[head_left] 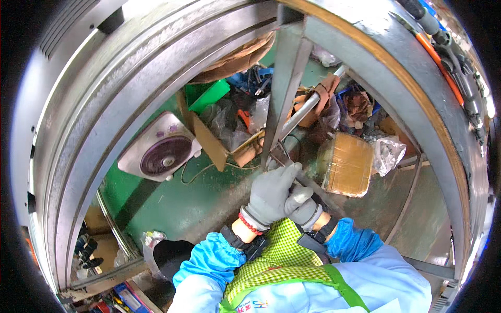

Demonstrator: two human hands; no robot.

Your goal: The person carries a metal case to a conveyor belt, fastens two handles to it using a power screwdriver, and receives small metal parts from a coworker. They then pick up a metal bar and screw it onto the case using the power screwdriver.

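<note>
My left hand [270,192], in a grey work glove, is pressed against my right hand [305,211], gloved the same way, in front of my body. The left fingers look closed and point up and to the right. Much of the right hand is behind the left, with its fingers bent in. Anything held between the two is hidden. Below them hangs a green-and-white checked apron [279,250]. Just beyond the fingertips stands a grey metal post [286,88] of the frame. A brown box [348,164] wrapped in tape and clear plastic lies to the right of the hands.
A white box fan [162,148] with a dark round grille lies on the green floor at left. Beyond are a green bin [209,95], cardboard and plastic bags. Curved-looking metal rails [156,68] surround the space. Tools with an orange handle [441,68] lie on the bench at right.
</note>
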